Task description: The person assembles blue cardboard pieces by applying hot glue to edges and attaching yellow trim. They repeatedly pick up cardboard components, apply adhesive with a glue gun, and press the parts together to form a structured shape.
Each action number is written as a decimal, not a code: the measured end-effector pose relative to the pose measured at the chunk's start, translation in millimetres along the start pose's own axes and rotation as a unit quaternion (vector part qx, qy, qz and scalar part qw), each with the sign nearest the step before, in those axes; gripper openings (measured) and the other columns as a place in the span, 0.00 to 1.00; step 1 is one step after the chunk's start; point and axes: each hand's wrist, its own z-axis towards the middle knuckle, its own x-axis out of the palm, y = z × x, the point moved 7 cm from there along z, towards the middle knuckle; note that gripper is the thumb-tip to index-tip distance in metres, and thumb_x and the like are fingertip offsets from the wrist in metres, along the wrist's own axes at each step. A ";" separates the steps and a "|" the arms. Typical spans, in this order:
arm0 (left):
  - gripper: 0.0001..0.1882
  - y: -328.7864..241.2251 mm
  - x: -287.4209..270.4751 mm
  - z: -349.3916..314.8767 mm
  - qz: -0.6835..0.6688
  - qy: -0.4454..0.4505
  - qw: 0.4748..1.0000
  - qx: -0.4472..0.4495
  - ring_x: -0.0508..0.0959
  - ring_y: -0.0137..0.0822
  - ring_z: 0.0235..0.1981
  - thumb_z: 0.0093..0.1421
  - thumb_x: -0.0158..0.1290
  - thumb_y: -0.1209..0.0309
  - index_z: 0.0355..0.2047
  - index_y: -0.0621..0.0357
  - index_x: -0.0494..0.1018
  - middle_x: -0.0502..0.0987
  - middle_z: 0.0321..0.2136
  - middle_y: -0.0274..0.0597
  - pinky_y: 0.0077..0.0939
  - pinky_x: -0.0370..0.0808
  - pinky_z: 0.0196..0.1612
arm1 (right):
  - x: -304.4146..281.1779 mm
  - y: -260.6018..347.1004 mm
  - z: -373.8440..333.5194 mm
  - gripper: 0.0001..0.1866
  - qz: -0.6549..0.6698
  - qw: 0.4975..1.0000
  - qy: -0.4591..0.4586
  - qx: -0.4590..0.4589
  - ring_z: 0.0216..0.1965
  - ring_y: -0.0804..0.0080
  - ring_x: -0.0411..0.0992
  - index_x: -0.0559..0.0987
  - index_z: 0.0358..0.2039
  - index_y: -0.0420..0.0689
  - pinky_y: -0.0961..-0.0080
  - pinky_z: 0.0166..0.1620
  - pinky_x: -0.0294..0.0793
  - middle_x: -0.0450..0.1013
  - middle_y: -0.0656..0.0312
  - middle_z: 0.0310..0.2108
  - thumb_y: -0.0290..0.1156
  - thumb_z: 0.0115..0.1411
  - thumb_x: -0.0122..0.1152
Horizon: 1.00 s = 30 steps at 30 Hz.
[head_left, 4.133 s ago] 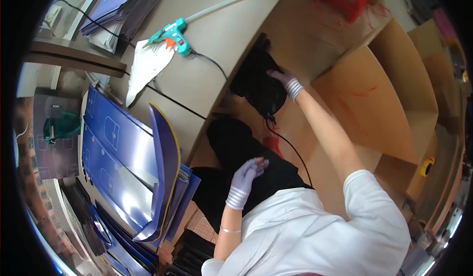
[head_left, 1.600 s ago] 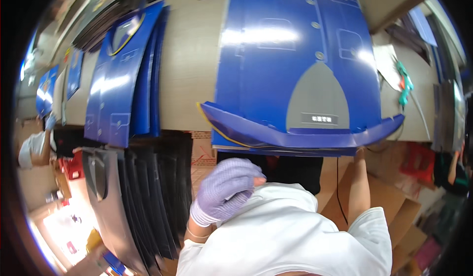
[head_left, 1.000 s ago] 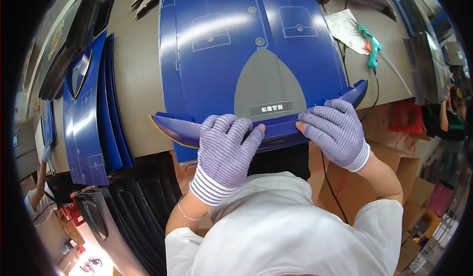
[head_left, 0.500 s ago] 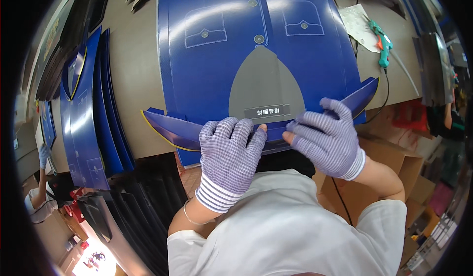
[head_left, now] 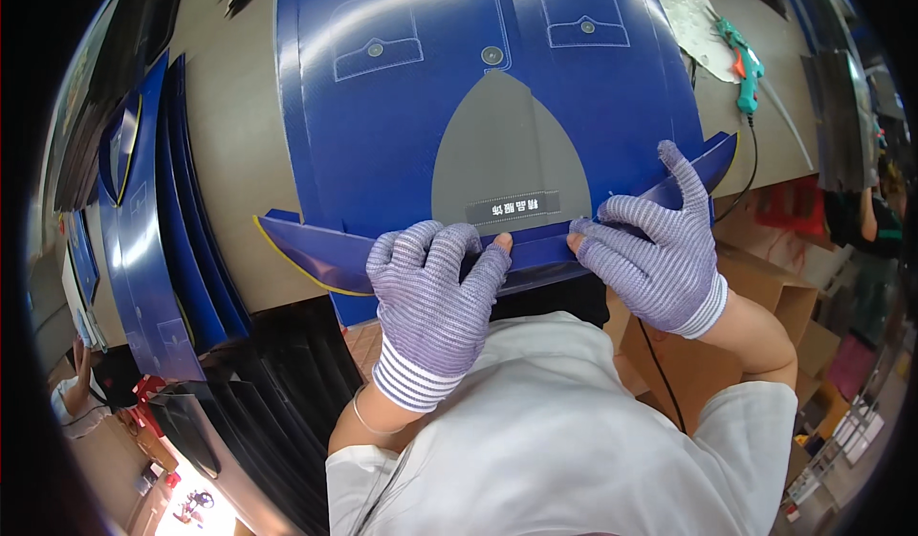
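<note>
A large glossy blue board (head_left: 382, 144), printed like a jacket with pockets and buttons, lies on the table before me. At its near edge a raised blue collar strip (head_left: 545, 249) with yellow-edged ends runs around the base of a grey pointed panel (head_left: 507, 144) bearing a small dark label. My left hand (head_left: 430, 278), in a purple-and-white striped glove with the thumb tip bare, has its fingers bent over the strip, thumb on its middle. My right hand (head_left: 660, 259), gloved alike, holds the strip between thumb and nearest fingers, one outer finger lifted. Both palms are hidden.
A teal glue gun (head_left: 746, 67) with its cord lies beside a white sheet (head_left: 703, 43) at right. More blue boards (head_left: 153, 240) lean at left, above black sheets (head_left: 287, 393). Cardboard boxes (head_left: 765, 297) stand below right. Another person's arm (head_left: 81, 373) shows far left.
The board has shifted slightly left and away in the picture. My right hand has moved a little right, its thumb and nearest fingers now on the strip, an outer finger raised higher.
</note>
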 end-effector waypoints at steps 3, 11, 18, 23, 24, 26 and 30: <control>0.09 6.2 -6.7 -4.1 -0.026 -0.008 1.000 0.002 0.74 0.41 0.40 0.48 0.66 0.70 0.32 0.50 0.82 0.76 0.34 0.36 0.44 0.68 0.45 | -8.2 1.7 -1.3 0.06 -0.039 0.998 -0.031 -0.034 0.40 0.72 0.76 0.85 0.33 0.53 0.36 0.64 0.57 0.81 0.69 0.32 0.32 0.53 0.68; 0.11 13.0 -24.7 -12.5 -0.001 -0.063 0.998 0.010 0.73 0.44 0.41 0.44 0.68 0.69 0.30 0.50 0.82 0.77 0.35 0.38 0.44 0.68 0.47 | -9.0 4.6 -18.5 0.11 -0.040 0.992 -0.109 -0.051 0.42 0.70 0.75 0.84 0.35 0.54 0.40 0.61 0.63 0.81 0.70 0.34 0.31 0.48 0.68; 0.14 16.6 -16.8 -13.6 0.063 -0.014 0.998 -0.009 0.72 0.46 0.47 0.44 0.68 0.65 0.34 0.45 0.85 0.78 0.39 0.38 0.46 0.68 0.53 | -0.3 7.1 -10.4 0.11 -0.062 0.995 -0.051 -0.057 0.42 0.70 0.75 0.85 0.34 0.50 0.37 0.62 0.62 0.81 0.68 0.32 0.29 0.49 0.64; 0.15 13.1 -14.5 -15.7 0.074 -0.026 0.997 -0.013 0.72 0.46 0.48 0.43 0.68 0.66 0.35 0.45 0.84 0.77 0.40 0.39 0.47 0.66 0.56 | 5.8 15.0 -1.6 0.11 -0.008 0.995 -0.064 -0.074 0.41 0.70 0.76 0.84 0.38 0.52 0.39 0.63 0.60 0.80 0.70 0.31 0.29 0.52 0.66; 0.15 13.0 -14.8 -16.2 0.070 -0.022 0.997 -0.014 0.72 0.46 0.48 0.42 0.68 0.67 0.35 0.45 0.84 0.77 0.40 0.39 0.47 0.65 0.57 | 9.1 20.8 2.1 0.12 0.009 0.994 -0.070 -0.081 0.40 0.70 0.76 0.84 0.39 0.53 0.40 0.64 0.60 0.80 0.71 0.31 0.29 0.53 0.67; 0.10 10.2 -17.6 -12.0 0.066 -0.032 0.997 -0.012 0.73 0.45 0.46 0.47 0.66 0.68 0.32 0.49 0.83 0.77 0.38 0.39 0.52 0.65 0.57 | 16.6 33.2 16.8 0.11 0.040 0.993 -0.070 -0.081 0.41 0.70 0.76 0.84 0.39 0.53 0.40 0.63 0.60 0.81 0.70 0.33 0.29 0.54 0.66; 0.06 7.5 -17.1 -11.1 0.080 -0.031 0.996 -0.031 0.74 0.44 0.45 0.50 0.64 0.70 0.30 0.52 0.82 0.77 0.37 0.40 0.56 0.64 0.58 | 21.2 41.5 30.7 0.09 0.048 0.992 -0.062 -0.104 0.41 0.69 0.77 0.85 0.38 0.50 0.40 0.62 0.60 0.81 0.67 0.34 0.30 0.55 0.65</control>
